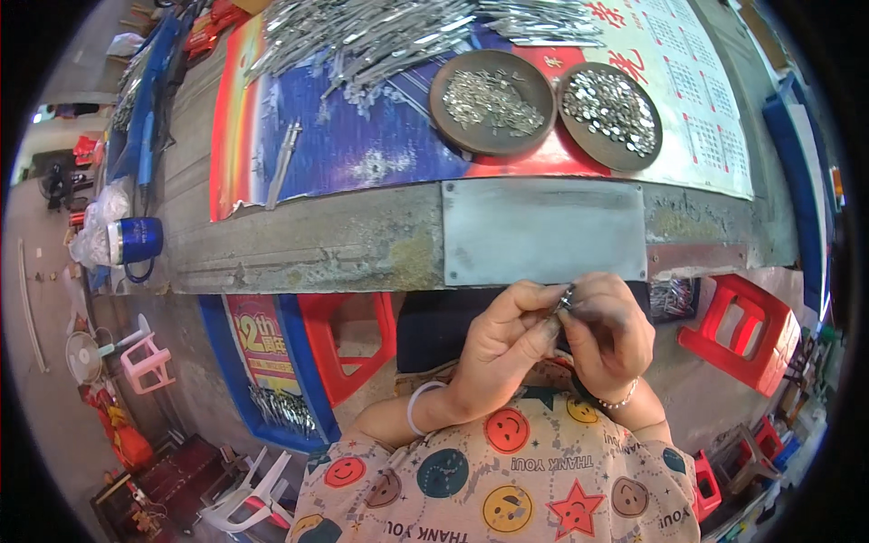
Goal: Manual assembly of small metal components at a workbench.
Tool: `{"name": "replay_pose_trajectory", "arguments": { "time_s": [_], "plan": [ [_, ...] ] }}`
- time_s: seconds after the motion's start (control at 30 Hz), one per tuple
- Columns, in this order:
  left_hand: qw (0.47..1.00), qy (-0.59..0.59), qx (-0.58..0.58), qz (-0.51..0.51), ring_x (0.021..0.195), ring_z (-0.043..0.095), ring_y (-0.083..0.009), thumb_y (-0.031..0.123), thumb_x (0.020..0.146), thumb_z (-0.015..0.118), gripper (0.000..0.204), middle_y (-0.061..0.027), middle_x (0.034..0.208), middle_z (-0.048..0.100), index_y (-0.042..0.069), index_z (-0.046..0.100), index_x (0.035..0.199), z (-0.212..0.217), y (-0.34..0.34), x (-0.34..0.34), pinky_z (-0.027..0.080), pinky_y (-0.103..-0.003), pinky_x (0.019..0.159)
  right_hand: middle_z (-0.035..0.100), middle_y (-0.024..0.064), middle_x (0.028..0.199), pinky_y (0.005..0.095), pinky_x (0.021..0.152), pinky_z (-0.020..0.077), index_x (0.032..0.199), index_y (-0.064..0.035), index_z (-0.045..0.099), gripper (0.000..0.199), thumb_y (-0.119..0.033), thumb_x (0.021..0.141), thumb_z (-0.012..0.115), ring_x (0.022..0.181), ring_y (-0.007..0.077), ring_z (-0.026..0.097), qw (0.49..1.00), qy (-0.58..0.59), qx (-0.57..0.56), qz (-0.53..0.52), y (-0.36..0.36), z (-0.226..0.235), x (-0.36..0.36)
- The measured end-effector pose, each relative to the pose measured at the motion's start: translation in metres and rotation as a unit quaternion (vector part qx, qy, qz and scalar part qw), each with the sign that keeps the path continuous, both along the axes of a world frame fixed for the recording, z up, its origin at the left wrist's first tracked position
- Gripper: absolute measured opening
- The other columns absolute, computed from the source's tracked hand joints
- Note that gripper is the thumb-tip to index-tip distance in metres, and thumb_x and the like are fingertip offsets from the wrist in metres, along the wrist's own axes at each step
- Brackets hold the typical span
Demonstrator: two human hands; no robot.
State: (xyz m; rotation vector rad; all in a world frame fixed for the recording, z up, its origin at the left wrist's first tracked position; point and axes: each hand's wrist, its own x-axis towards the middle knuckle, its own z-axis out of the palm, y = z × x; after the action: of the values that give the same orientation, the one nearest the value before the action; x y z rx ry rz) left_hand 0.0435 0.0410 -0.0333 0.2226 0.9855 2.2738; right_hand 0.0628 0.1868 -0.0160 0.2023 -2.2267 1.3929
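Workbench (317, 240) carries one metal plate (543, 231) and two round brown dishes (484, 141) of silvery metal bits (493, 101). By the plate's near edge, left hand (507, 344) and right hand (617, 333), fingertips drawn together, pinch one small dark metal piece (566, 297).

blu mug (142, 240), pnk stool (146, 366), wht fan (83, 357)

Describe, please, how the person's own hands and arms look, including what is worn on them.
Both hands are bare, without gloves. Near the left hand, a plain, pale bangle circles the wrist. Near the right hand, the wrist has a thin, silvery bracelet. Both forearms show uncovered above beige clothing printed with colourful round faces.
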Motion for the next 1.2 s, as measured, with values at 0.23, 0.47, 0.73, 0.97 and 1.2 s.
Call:
{"name": "replay_pose_trajectory", "arguments": {
  "time_s": [0.23, 0.47, 0.73, 0.97, 1.2],
  "plan": [
    [0.998, -0.064, -0.008, 0.007, 0.084, 0.048, -0.0068, -0.004, 0.094, 0.048, 0.034, -0.0023, 0.104, 0.047, -0.002, 0.046, 0.128, 0.0017, -0.0007, -0.0005, 0.042, -0.021, 0.073, 0.061, 0.0122, 0.078, 0.0362, 0.064, 0.0515, 0.084, 0.0000, 0.055, 0.024, 0.010, 0.068, 0.070, 0.069, 0.0288, 0.061, 0.999, 0.012, 0.048, 0.005, 0.0006, 0.0063, 0.0030],
    [0.998, -0.060, -0.011, -0.024, 0.083, 0.049, -0.0071, -0.005, 0.094, 0.046, 0.032, -0.0036, 0.111, 0.047, -0.002, 0.047, 0.126, -0.0009, -0.0008, 0.0008, 0.042, -0.021, 0.073, 0.058, 0.0119, 0.072, 0.0312, 0.062, 0.0491, 0.081, 0.0008, 0.054, 0.022, 0.013, 0.067, 0.066, 0.065, 0.0239, 0.059, 0.996, -0.046, -0.072, -0.005, 0.0029, 0.0021, 0.0032],
    [0.999, -0.044, -0.022, -0.006, 0.081, 0.047, -0.0013, 0.000, 0.096, 0.047, 0.031, -0.0008, 0.106, 0.055, 0.001, 0.046, 0.128, 0.0041, 0.0001, -0.0001, 0.040, -0.016, 0.070, 0.060, 0.0118, 0.074, 0.0305, 0.060, 0.0493, 0.082, 0.0001, 0.054, 0.022, 0.012, 0.068, 0.067, 0.065, 0.0235, 0.060, 0.998, -0.041, -0.056, -0.010, 0.0022, 0.0014, 0.0029],
    [0.999, -0.033, 0.005, 0.003, 0.091, 0.051, -0.0046, 0.001, 0.096, 0.049, 0.032, -0.0016, 0.110, 0.055, 0.001, 0.047, 0.127, 0.0006, -0.0029, 0.0001, 0.043, -0.019, 0.075, 0.061, 0.0100, 0.072, 0.0291, 0.057, 0.0490, 0.085, -0.0003, 0.057, 0.023, 0.010, 0.068, 0.068, 0.063, 0.0224, 0.061, 0.999, -0.026, -0.038, 0.014, 0.0062, 0.0012, 0.0021],
    [0.998, -0.055, 0.014, -0.007, 0.090, 0.050, -0.0045, 0.000, 0.095, 0.049, 0.032, -0.0022, 0.110, 0.055, 0.000, 0.048, 0.127, -0.0004, -0.0018, 0.0006, 0.042, -0.019, 0.074, 0.062, 0.0101, 0.073, 0.0290, 0.057, 0.0495, 0.088, -0.0005, 0.060, 0.023, 0.009, 0.068, 0.068, 0.063, 0.0221, 0.062, 0.999, -0.045, -0.019, 0.015, 0.0085, 0.0082, 0.0047]
  ]
}}
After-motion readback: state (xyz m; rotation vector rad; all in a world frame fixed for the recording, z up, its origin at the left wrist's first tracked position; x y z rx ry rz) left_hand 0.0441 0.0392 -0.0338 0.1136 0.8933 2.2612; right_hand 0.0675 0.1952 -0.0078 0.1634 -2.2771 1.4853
